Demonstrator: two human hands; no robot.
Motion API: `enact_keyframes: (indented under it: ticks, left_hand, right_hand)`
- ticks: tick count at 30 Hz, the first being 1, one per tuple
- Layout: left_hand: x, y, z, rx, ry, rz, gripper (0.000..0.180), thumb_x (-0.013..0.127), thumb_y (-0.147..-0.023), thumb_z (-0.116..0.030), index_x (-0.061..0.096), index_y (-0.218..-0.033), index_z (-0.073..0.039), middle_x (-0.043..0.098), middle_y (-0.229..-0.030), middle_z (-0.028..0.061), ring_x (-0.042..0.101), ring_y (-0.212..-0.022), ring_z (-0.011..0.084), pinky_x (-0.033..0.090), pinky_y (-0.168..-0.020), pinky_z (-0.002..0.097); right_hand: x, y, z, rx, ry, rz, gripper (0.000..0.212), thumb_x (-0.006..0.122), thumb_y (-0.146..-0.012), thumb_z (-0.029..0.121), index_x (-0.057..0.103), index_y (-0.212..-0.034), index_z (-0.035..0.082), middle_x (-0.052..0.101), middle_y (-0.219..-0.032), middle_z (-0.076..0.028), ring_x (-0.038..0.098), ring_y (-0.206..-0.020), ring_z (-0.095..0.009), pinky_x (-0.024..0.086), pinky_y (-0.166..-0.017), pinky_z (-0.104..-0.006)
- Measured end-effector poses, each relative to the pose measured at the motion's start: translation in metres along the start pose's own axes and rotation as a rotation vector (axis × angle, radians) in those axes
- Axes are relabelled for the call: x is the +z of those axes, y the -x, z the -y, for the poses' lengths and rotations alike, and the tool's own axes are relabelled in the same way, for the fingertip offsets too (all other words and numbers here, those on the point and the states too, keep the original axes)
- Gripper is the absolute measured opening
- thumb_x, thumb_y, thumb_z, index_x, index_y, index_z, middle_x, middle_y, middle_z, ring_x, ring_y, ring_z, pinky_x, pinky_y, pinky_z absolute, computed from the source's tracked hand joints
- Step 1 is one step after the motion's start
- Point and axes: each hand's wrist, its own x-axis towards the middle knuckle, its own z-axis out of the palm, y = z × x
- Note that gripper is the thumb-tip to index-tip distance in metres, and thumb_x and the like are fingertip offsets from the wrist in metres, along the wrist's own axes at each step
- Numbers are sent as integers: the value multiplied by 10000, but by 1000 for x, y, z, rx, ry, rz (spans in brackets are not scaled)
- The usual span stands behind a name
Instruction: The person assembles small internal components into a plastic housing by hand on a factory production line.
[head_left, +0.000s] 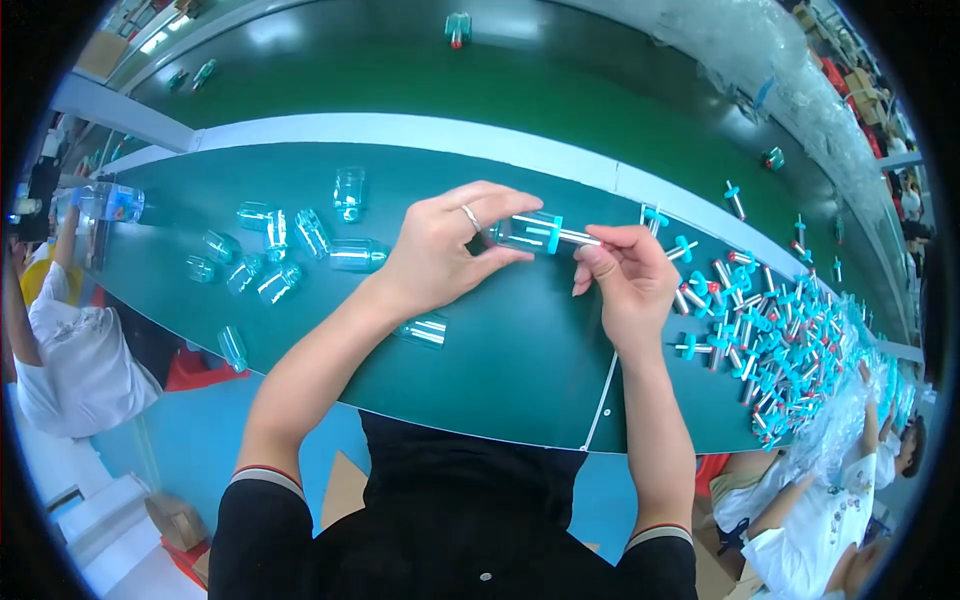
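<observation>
My left hand (438, 245), with a ring on one finger, is closed around a small clear plastic bottle (520, 232) lying sideways above the table. At the bottle's mouth sits a teal cap with a silver stem (554, 235), the stem pointing right. The fingertips of my right hand (637, 285) pinch the stem's outer end. Whether the cap is screwed tight or only resting there, I cannot tell. Left of my left hand lie several clear bottles (312, 234), and another bottle (424, 330) lies partly under my left forearm.
A heap of teal caps with silver stems (770, 335), some red-tipped, covers the table's right side. Beyond the white rail (400, 128) runs a green belt (370, 70) with a few assembled pieces. Clear plastic sheeting (745, 45) lies at the far right. Other people sit on both sides.
</observation>
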Motion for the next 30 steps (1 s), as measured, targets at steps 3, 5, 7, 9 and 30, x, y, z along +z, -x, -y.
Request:
enact_keyframes:
  ticks: [3,5,7,9,30]
  left_hand:
    - [-2,-1,-6,-153,120,72,494,881,-741,-18,731,-1210,-59,746,-1135,124,729,-1003,226,584,-852,318]
    - [2,4,-4,-174,154,56,494,876,-749,-7,728,-1219,-49,744,-1140,129,723,-1011,212,581,-858,315]
    - [10,10,1,-191,185,33,494,870,-758,4,724,-1227,-40,742,-1145,133,717,-1019,197,577,-865,312]
    - [17,13,7,-247,458,-78,451,878,-746,-58,755,-1180,-65,760,-1067,112,722,-836,189,579,-703,282]
    - [11,16,-7,-144,267,47,506,889,-731,20,739,-1213,-9,739,-1155,152,709,-1044,207,579,-904,318]
  right_hand:
    - [0,0,2,-23,-73,-21,134,664,-963,-59,665,-1097,-50,690,-839,-88,661,-690,-118,547,-599,-243]
    - [1,2,3,-34,52,-39,126,673,-956,-60,679,-1081,-46,692,-828,-79,656,-680,-106,536,-587,-232]
    - [1,3,5,-53,178,-52,118,682,-948,-60,694,-1064,-42,693,-817,-69,651,-670,-94,526,-576,-221]
    - [2,4,9,-44,259,-48,102,699,-932,-62,715,-1028,-33,696,-801,-51,641,-649,-74,506,-556,-204]
    - [14,19,9,-254,413,-42,118,708,-880,-111,715,-981,-51,747,-883,-137,678,-631,-112,531,-536,-228]
